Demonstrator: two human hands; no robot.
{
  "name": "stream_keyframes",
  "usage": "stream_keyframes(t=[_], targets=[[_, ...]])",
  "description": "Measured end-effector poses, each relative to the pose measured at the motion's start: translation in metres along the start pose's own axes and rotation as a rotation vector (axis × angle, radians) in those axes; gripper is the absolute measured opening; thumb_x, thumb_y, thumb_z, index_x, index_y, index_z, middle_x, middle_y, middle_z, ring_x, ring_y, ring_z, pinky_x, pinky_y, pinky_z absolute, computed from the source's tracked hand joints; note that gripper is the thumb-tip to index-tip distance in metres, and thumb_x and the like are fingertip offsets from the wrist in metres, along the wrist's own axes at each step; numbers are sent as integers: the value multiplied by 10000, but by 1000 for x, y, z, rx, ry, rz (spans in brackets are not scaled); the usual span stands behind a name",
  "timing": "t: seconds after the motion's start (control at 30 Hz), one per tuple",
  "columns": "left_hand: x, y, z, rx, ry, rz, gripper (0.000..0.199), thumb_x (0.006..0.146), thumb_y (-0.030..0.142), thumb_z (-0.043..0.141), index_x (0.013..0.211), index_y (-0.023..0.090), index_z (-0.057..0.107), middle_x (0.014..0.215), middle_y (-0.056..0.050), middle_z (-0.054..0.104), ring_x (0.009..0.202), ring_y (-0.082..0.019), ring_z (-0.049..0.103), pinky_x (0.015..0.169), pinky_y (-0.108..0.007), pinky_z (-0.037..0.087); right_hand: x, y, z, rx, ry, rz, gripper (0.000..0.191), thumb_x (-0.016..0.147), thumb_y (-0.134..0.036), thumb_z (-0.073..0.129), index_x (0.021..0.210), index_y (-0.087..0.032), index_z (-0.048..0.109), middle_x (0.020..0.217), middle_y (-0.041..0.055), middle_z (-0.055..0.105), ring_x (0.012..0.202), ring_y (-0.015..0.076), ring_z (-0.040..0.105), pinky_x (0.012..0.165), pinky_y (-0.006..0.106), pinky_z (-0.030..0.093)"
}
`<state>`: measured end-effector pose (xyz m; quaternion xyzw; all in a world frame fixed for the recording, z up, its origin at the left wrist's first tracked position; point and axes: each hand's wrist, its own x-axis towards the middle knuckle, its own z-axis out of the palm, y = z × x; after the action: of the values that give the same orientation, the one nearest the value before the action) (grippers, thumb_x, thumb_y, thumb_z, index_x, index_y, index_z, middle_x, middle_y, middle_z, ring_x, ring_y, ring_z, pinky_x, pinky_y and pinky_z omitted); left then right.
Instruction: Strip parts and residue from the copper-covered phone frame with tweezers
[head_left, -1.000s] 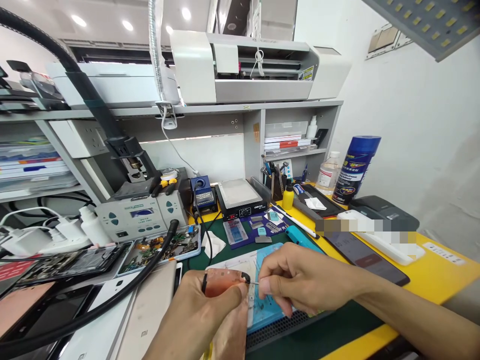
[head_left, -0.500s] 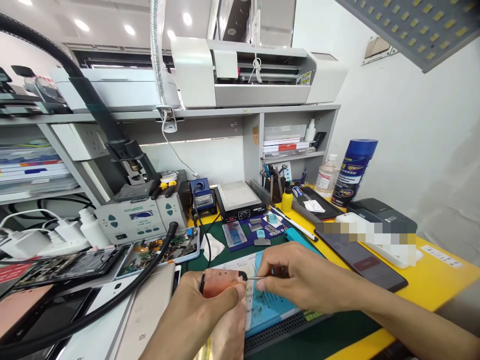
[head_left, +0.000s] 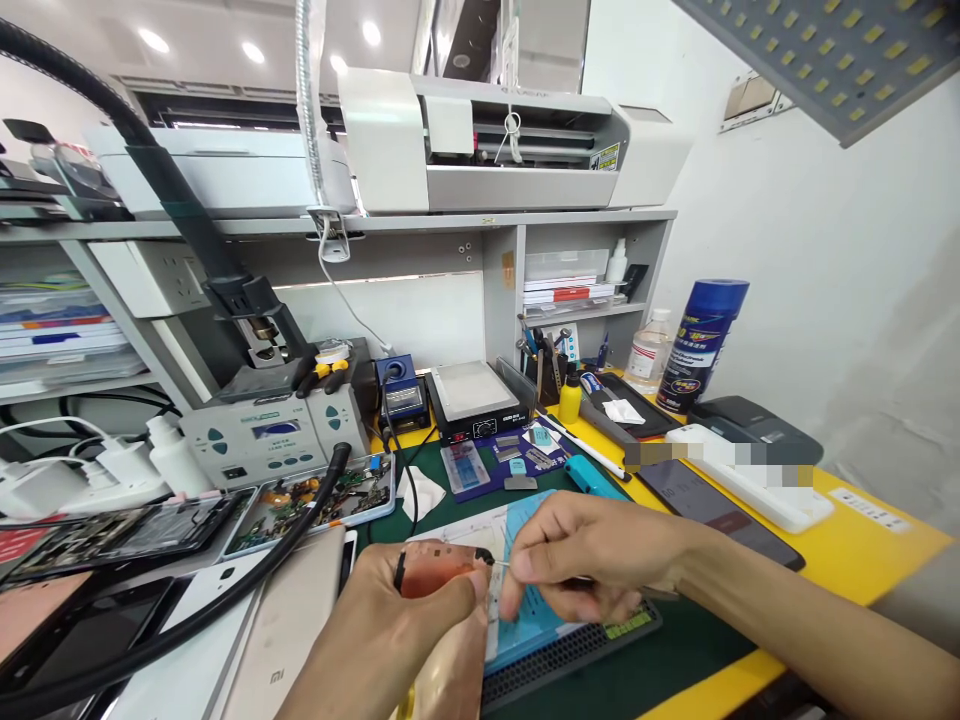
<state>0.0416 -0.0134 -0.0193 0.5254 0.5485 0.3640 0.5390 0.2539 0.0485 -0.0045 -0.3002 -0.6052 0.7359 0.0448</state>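
Observation:
My left hand (head_left: 401, 610) is closed round a rose-gold phone back cover (head_left: 439, 573), its thumb pressed on the near face. The cover's shiny lower part hangs below the hand. A small black piece (head_left: 484, 556) sits at its upper right corner. In my right hand (head_left: 585, 560), thumb and finger pinch a thin metal tool (head_left: 503, 563) whose tip reaches that corner; most of its length is hidden by the fingers. Under both hands lie a blue-and-white sheet (head_left: 536, 605) and a dark perforated strip (head_left: 547, 675) on a green mat (head_left: 675, 665).
On the left, a tray of circuit boards (head_left: 315, 500) and several phone shells (head_left: 296, 610) lie under a black hose (head_left: 247, 590). A hot plate (head_left: 480, 395), blades (head_left: 520, 482) and a turquoise tool (head_left: 592, 478) lie beyond the hands. A dark phone (head_left: 720, 510) rests at right.
My right hand has turned, with its fingers now curled lower and the thin tool's shaft mostly covered. The left hand still holds the cover. The whole view has shifted slightly.

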Motion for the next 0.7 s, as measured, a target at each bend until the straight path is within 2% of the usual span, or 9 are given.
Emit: stream_keyframes(t=[0.07,0.13,0.23,0.33,0.47,0.53,0.63,0.7], targets=[[0,1,-1,6,28,-18,389,628,481,730,490,218,479,594,43,341,621,-145,308,579,-270,229,0,0,1,-108,105,-72,348,868,-425,723,1028,-135,619,573,-51,605,344,39,341,316,150,264],[0,1,-2,9,50,-26,416,624,521,729,487,223,473,587,40,375,614,-148,326,572,-270,243,-1,1,3,-221,215,-156,359,821,-426,771,964,-155,585,676,-20,669,384,42,427,360,150,338],[0,-1,-3,4,83,-24,413,632,522,739,501,228,480,575,44,412,598,-149,360,563,-271,253,-2,1,10,-376,317,-250,286,861,-410,716,861,-147,603,713,-8,637,494,73,513,448,172,397],[-1,-4,-4,3,152,-54,393,625,462,773,498,237,476,546,52,434,569,-153,400,556,-272,270,-2,2,16,-519,384,-289,220,929,-345,616,831,-149,628,679,-17,573,582,93,492,508,182,383],[-1,-8,-4,7,195,-72,350,629,416,779,503,238,505,543,45,484,583,-171,465,559,-274,298,-2,3,15,-489,326,-290,187,930,-289,615,813,-143,618,666,-26,558,582,86,452,514,181,364],[-1,-10,-4,9,193,-60,341,627,410,783,505,231,520,571,35,522,620,-181,497,567,-274,313,-1,4,11,-331,244,-233,190,912,-315,649,856,-134,636,618,-47,512,504,64,401,451,167,326],[-1,-12,-4,10,200,-44,323,629,413,787,518,219,555,605,24,553,663,-190,522,596,-277,347,3,4,3,14,61,-60,286,914,-403,648,892,-119,659,553,-75,461,380,35,279,345,161,222],[-1,-12,-4,3,201,-26,299,639,419,783,543,212,590,620,22,563,681,-192,531,621,-279,370,4,4,1,141,-18,2,357,925,-460,623,918,-107,672,537,-70,485,342,27,240,311,165,185]])
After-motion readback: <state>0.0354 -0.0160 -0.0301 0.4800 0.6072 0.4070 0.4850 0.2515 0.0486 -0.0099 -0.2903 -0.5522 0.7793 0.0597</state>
